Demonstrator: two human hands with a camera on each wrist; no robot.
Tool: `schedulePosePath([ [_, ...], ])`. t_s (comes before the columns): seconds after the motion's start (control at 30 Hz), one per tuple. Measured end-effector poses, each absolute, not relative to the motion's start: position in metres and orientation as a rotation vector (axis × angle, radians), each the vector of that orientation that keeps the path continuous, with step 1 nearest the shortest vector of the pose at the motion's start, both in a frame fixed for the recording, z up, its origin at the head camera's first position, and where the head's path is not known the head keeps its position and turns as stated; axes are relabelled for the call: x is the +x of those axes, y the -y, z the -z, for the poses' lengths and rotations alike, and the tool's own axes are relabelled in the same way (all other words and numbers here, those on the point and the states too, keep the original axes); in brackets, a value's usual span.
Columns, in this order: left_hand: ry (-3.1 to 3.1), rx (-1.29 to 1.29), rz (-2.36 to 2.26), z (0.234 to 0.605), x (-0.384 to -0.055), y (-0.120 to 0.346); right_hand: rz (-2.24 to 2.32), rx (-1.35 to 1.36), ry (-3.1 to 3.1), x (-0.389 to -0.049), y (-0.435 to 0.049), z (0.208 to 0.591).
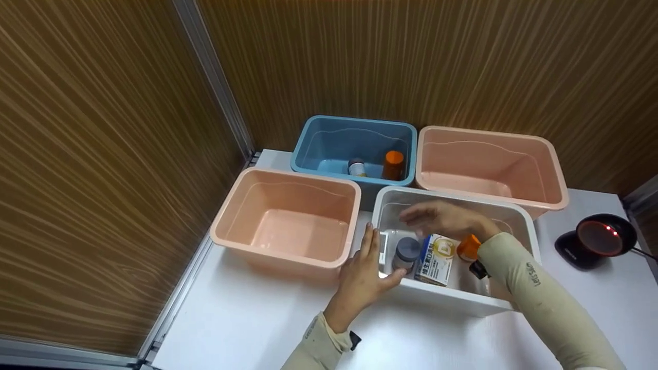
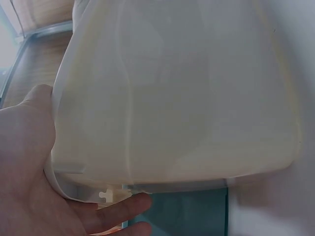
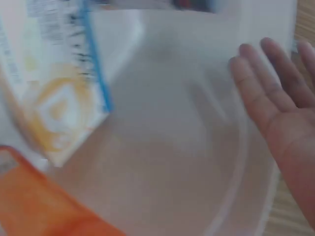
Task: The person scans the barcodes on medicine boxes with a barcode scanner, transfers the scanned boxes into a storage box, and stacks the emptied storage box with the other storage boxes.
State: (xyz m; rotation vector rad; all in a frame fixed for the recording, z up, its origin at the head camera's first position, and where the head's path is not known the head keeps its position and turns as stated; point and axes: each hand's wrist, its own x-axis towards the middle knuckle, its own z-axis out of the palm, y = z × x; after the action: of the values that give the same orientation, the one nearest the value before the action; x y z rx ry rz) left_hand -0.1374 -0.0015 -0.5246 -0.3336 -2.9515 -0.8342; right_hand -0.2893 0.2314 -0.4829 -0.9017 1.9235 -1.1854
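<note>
In the head view the white bin (image 1: 462, 298) holds a grey-lidded bottle (image 1: 407, 252), a white-and-yellow box marked D3 (image 1: 437, 259) and an orange bottle (image 1: 469, 247). My left hand (image 1: 360, 280) rests at its front left corner, fingers straight along the left rim, thumb over the front rim. The left wrist view shows that hand against the wall of the white bin (image 2: 172, 98). My right hand (image 1: 442, 217) reaches over the bin, holding nothing. In the right wrist view its fingers (image 3: 256, 88) are straight, apart from the box (image 3: 59, 108) and orange bottle (image 3: 44, 201).
A peach bin (image 1: 288, 261) stands to the left, another peach bin (image 1: 488, 134) at the back right. The blue bin (image 1: 354, 123) at the back holds an orange bottle (image 1: 394, 164) and a small white-labelled bottle (image 1: 357, 167). A black scanner with red lights (image 1: 599, 239) stands at right.
</note>
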Motion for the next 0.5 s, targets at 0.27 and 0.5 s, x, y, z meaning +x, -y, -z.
schedulePosePath([
  [0.27, 2.946, -0.335, 0.818, 0.524, -0.137, 0.001, 0.764, -0.937, -1.936, -0.280, -0.214, 0.508],
  [0.5, 2.942, -0.334, 0.844, 0.525, -0.137, 0.002, 0.734, -0.913, -1.932, -0.277, -0.211, 0.519],
])
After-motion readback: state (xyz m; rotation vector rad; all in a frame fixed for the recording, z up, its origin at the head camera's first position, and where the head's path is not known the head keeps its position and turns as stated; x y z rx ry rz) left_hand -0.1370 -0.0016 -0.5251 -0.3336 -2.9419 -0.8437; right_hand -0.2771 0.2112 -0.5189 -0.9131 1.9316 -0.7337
